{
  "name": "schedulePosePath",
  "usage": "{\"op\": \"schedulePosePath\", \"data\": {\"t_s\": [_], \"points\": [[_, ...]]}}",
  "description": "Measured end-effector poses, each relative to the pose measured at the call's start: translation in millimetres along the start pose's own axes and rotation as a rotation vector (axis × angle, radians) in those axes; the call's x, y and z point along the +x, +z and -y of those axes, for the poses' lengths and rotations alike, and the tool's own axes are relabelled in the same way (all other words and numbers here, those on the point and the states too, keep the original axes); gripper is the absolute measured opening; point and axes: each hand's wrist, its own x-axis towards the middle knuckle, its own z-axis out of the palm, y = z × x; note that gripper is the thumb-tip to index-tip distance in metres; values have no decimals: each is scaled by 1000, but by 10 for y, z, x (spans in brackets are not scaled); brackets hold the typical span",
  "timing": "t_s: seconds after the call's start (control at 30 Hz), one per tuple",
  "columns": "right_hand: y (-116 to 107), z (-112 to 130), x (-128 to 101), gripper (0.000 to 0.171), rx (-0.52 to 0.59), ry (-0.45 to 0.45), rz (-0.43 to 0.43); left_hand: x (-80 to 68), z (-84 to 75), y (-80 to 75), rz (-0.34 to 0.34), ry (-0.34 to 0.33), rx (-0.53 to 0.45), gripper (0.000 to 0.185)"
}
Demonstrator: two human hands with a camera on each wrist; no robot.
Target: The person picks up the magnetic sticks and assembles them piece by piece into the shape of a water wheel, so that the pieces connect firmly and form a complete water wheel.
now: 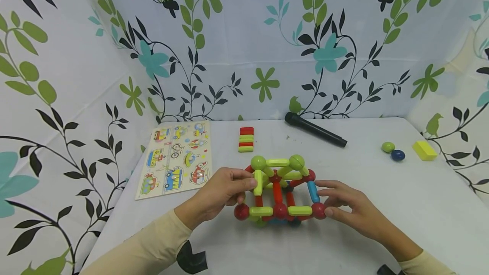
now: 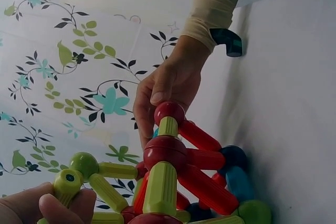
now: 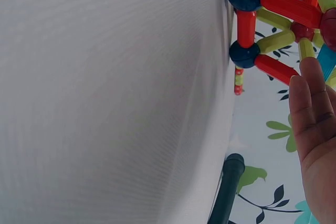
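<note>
A structure of colored building rods and balls [image 1: 280, 210] stands on the white table. My left hand [image 1: 219, 194] pinches a yellow-green rod [image 1: 258, 182] between thumb and fingers at the structure's upper left. In the left wrist view one end of that rod [image 2: 67, 181] points out free, beside a green ball [image 2: 84, 165]. My right hand [image 1: 353, 209] is at the right side, its thumb at a red ball [image 1: 318, 211] and its fingertips right by a blue rod [image 1: 313, 192]. Its fingers [image 3: 314, 103] look straight in the right wrist view.
A picture puzzle board [image 1: 175, 158] lies at the left. Several red and yellow-green rods [image 1: 246, 140] are lined up behind the structure. A black microphone-like tube [image 1: 316, 129] lies at the back, with a green ball [image 1: 388, 147], a blue ball [image 1: 397, 155] and a yellow block [image 1: 424, 150] farther right.
</note>
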Motion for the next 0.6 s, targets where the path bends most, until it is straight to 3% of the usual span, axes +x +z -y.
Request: {"op": "schedulePosePath", "data": {"t_s": [0.23, 0.43, 0.53, 0.6], "points": [[-2, -10, -14, 46, 1, -14, -2, 11, 2, -42, -28, 18, 70, 36], [8, -9, -22, 45, 11, 2, 3, 166, 28, -294, -251, 28, 224, 30], [4, -2, -28, 45, 2, 17, 1, 417, 67, -492, -356, 90, 426, 21], [0, 3, -30, 45, -8, 21, -2, 641, 99, -615, -385, 153, 643, 20]]}}
